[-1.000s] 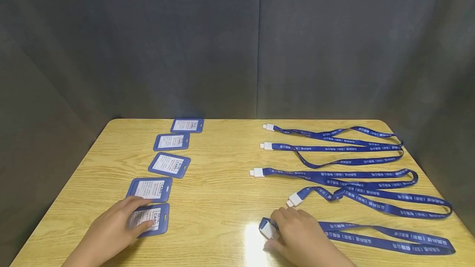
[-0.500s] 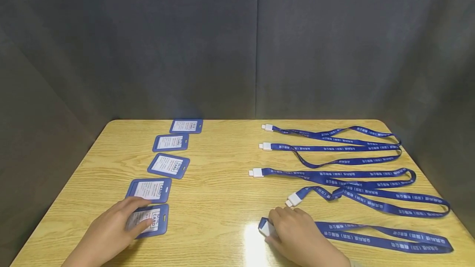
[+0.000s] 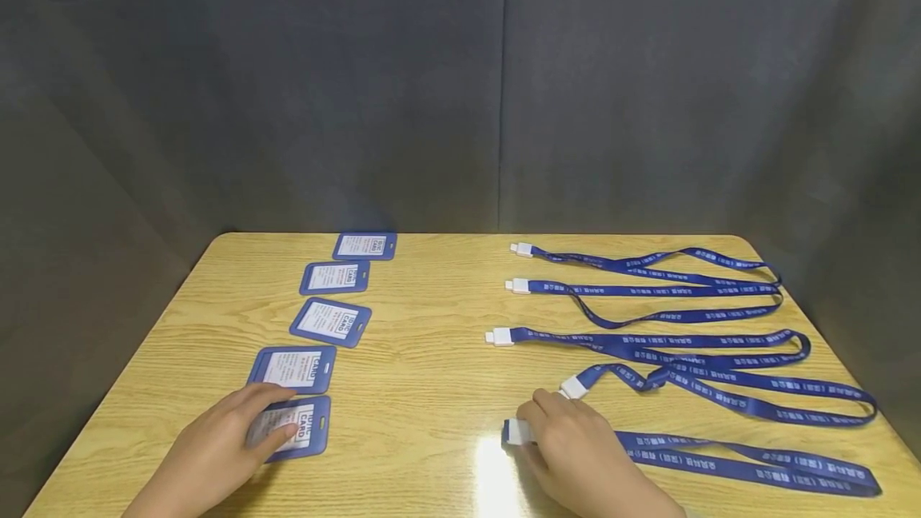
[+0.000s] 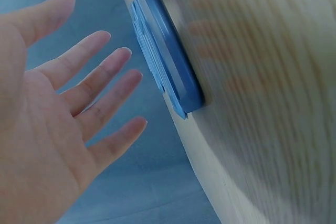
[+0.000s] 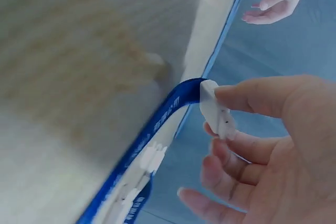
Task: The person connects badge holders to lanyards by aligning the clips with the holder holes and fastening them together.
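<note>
My left hand (image 3: 226,438) hovers over the nearest blue ID card holder (image 3: 309,422), covering its left part in the head view. Its fingers are spread and relaxed, with nothing between them in the left wrist view. A second card holder (image 3: 288,368) lies just beyond the fingertips. With thumb and fingers, my right hand (image 3: 576,446) pinches the white clip (image 5: 212,106) of the nearest blue lanyard (image 3: 698,464). From the clip the strap (image 5: 163,116) bends down toward the table, and its loop trails off to the right.
Three more card holders run up the left side, among them a tilted one (image 3: 331,321). On the right lie several other lanyards; one's white clip (image 3: 573,388) is right by my right fingers. A dark curtain (image 3: 360,102) hangs behind the wooden table (image 3: 417,358).
My right thumb and fingers have closed on the white clip, and the clip has turned, lying straighter now. The hand has shifted slightly away from me. My left hand has stayed put.
</note>
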Available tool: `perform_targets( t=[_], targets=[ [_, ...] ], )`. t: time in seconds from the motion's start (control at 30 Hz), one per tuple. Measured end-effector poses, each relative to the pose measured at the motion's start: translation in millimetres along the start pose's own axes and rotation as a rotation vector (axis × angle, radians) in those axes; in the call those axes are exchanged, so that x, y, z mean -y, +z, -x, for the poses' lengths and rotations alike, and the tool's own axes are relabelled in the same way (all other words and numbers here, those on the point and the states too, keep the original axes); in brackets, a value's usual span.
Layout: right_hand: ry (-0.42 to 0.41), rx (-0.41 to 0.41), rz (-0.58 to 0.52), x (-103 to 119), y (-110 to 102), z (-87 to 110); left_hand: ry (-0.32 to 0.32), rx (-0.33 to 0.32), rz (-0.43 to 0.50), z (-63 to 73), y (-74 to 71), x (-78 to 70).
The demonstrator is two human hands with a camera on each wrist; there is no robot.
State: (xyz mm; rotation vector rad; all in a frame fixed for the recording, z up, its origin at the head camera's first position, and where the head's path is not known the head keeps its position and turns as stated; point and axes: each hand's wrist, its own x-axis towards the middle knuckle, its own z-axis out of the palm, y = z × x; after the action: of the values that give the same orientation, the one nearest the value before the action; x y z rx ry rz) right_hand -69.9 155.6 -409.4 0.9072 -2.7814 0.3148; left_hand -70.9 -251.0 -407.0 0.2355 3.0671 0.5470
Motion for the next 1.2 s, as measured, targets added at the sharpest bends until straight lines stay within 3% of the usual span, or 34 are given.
perform_targets(
  t=[0.1,0.23,0.33,0.47,0.6,0.93,1.2],
  targets=[
    [-0.004,0.026,-0.048,4,-7,-6.1,-0.002,0.004,-0.004,0.4,0.1,0.0],
    [-0.088,0.048,-0.044,10,-13,-18.3,0.005,-0.011,-0.013,0.3,0.7,-1.7],
    [-0.169,0.078,0.054,18,-14,-29.0,0.013,-0.028,-0.019,1.8,0.9,-3.0],
    [-0.257,0.179,0.202,33,-13,-41.5,0.027,-0.046,-0.012,3.7,0.4,-4.3],
    [-0.299,0.269,0.236,47,-6,-51.5,0.041,-0.058,-0.004,5.2,-0.2,-5.5],
    [-0.312,0.253,0.297,62,13,-59.1,0.062,-0.086,-0.001,7.5,0.9,-4.8],
    [-0.307,0.235,0.264,62,18,-60.7,0.015,-0.047,0.018,10.6,2.6,-3.2]
  ],
)
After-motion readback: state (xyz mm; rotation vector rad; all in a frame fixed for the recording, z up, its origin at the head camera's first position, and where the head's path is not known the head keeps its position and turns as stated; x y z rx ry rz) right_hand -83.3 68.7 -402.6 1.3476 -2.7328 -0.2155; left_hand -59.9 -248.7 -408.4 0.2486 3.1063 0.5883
